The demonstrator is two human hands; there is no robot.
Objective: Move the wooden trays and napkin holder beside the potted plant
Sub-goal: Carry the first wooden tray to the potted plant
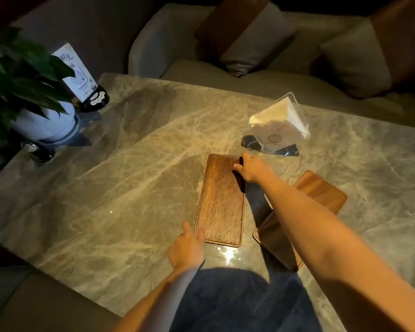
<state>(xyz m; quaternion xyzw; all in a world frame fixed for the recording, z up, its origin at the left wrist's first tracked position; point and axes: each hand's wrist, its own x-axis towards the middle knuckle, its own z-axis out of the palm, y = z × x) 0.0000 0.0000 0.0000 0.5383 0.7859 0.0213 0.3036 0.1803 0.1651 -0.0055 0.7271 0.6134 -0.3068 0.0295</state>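
Observation:
A dark wooden tray [219,200] lies flat in the middle of the marble table [130,178]. My right hand [250,168] grips its far right corner. My left hand [187,250] touches its near left corner, thumb on the rim. A second wooden tray [321,190] lies to the right, partly hidden under my right forearm. Behind the trays stands a clear napkin holder [279,123] with white napkins. The potted plant [27,92] in a pale ribbed pot stands at the far left of the table.
A standing sign card [78,73] on a dark base is beside the plant. A small dark round object [37,149] lies in front of the pot. Sofas with cushions [256,41] surround the table.

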